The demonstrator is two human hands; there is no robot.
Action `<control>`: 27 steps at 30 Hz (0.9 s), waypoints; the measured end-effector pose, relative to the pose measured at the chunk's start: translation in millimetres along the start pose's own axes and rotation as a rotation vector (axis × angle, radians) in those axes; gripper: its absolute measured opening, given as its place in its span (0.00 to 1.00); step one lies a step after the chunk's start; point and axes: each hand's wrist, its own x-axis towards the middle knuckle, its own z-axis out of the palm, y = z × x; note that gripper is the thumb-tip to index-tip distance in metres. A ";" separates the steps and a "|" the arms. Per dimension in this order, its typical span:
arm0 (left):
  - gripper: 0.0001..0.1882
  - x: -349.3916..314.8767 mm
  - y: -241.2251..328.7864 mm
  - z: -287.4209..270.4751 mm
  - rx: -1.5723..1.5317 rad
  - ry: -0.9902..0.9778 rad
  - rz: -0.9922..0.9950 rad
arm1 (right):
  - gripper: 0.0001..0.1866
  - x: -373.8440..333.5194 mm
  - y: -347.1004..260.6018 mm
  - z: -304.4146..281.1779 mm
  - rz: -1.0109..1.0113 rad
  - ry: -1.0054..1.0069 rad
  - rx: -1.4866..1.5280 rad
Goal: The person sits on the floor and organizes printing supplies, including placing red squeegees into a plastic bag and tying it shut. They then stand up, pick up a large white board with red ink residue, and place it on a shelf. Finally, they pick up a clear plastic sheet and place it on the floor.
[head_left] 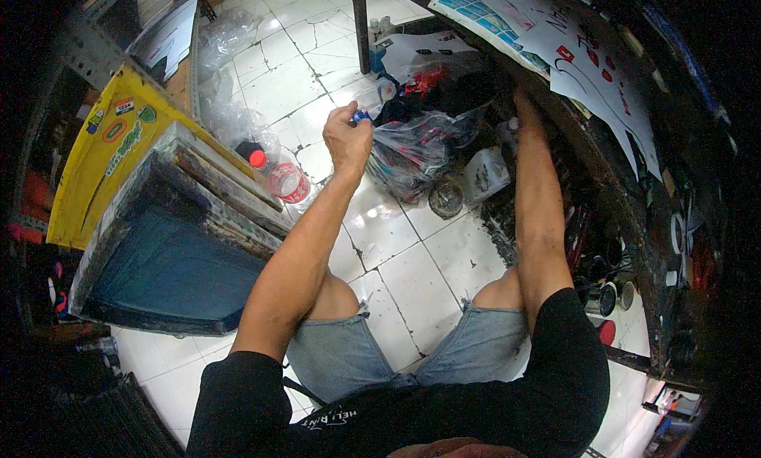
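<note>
The left hand (347, 141) is closed around a small blue item (362, 117), located just beside a filled clear plastic bag (424, 153) on the tiled floor (396, 299). The right forearm (541, 204) extends into shadow beneath the paper-covered surface (555, 93); the right hand's state cannot be determined. A round jar (445, 199) and a whitish container (486, 175) stand near the bag. A red-capped bottle (288, 182) lies left of the left forearm.
</note>
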 end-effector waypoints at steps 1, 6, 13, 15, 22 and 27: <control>0.21 0.3 0.2 -0.1 -0.003 0.016 0.010 | 0.27 -0.7 -2.1 -5.0 -0.002 -0.033 -0.019; 0.24 2.3 -3.4 3.1 -0.067 -0.012 0.003 | 0.30 -17.5 -8.0 -13.4 -0.009 -0.255 -0.139; 0.22 -0.3 11.2 2.7 -0.049 -0.029 0.145 | 0.35 -31.6 40.3 42.2 0.077 -0.461 -0.007; 0.16 -2.3 16.9 3.3 -0.070 0.093 0.258 | 0.37 -23.5 51.9 51.4 0.123 -0.529 0.089; 0.15 -6.6 24.9 -5.9 -0.009 -0.025 0.163 | 0.32 -1.0 -14.5 58.3 0.156 -0.533 0.039; 0.15 -4.2 15.5 -8.9 -0.009 -0.008 0.185 | 0.25 -1.6 -91.4 33.5 -0.129 -0.564 0.204</control>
